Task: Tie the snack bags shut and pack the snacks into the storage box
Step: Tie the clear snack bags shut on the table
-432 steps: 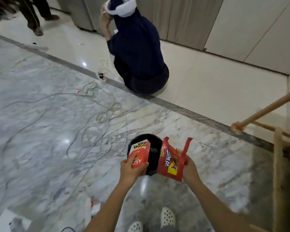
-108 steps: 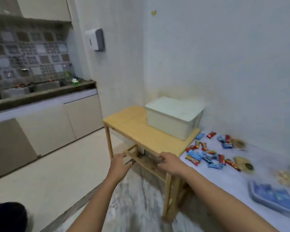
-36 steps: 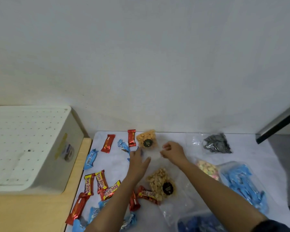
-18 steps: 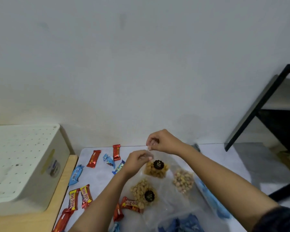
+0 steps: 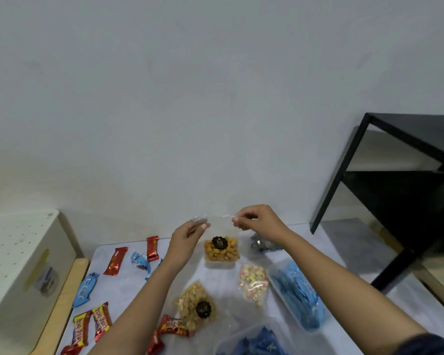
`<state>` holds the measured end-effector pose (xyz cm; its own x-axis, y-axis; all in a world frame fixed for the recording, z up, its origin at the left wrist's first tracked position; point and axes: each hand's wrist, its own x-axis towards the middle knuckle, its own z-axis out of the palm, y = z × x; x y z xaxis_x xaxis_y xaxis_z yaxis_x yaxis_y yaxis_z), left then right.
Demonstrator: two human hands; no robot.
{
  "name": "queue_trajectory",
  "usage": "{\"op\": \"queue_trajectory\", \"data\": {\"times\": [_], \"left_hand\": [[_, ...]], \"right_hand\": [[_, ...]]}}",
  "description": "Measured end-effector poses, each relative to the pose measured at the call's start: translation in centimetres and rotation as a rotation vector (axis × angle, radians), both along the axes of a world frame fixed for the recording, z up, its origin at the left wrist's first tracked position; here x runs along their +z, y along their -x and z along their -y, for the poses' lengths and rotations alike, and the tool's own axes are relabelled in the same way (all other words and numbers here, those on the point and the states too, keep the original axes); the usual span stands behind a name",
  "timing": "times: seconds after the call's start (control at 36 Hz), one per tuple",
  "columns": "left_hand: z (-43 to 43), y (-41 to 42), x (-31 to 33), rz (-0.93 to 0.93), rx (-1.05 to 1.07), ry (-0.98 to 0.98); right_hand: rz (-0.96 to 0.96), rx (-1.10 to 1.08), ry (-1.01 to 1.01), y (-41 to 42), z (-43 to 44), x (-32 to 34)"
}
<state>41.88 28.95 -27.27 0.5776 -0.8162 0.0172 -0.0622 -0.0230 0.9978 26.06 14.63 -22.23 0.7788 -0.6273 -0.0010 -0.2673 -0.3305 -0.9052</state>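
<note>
Head view, nearest first: a nut bag [image 5: 195, 304] lies under your left forearm and a pastel bag [image 5: 253, 280] below your right wrist, and both seem untied. Beyond them the bag [image 5: 221, 249] of orange snacks hangs just below your hands. I cannot tell whether its base rests on the table [image 5: 118, 290] or sits barely off it. Your left hand [image 5: 187, 235] and right hand [image 5: 256, 220] each pinch a top corner of its clear mouth, which is stretched flat between them. To tie it well, let the snacks settle low and press the air out. Then bring the corners together and twist the film into a neck long enough to knot. Pull snug, not hard, since thin film likely tears. The box [image 5: 18, 265] sits well left of your left hand with its lid on, so it needs opening before packing.
</note>
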Motion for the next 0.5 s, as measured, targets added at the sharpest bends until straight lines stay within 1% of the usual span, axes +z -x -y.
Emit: {"op": "queue_trajectory", "data": {"times": [0.22, 0.39, 0.5], "left_hand": [[-1.1, 0.3, 1.0, -0.094, 0.085, 0.1], [-1.8, -0.2, 1.0, -0.183, 0.021, 0.053], [-1.5, -0.2, 1.4, -0.14, 0.016, 0.033]], "right_hand": [[0.083, -0.038, -0.009, 0.1, -1.4, -0.9], [0.098, -0.03, -0.034, 0.3, -1.4, -0.9], [0.085, -0.044, -0.059, 0.3, -1.6, -0.6]]}}
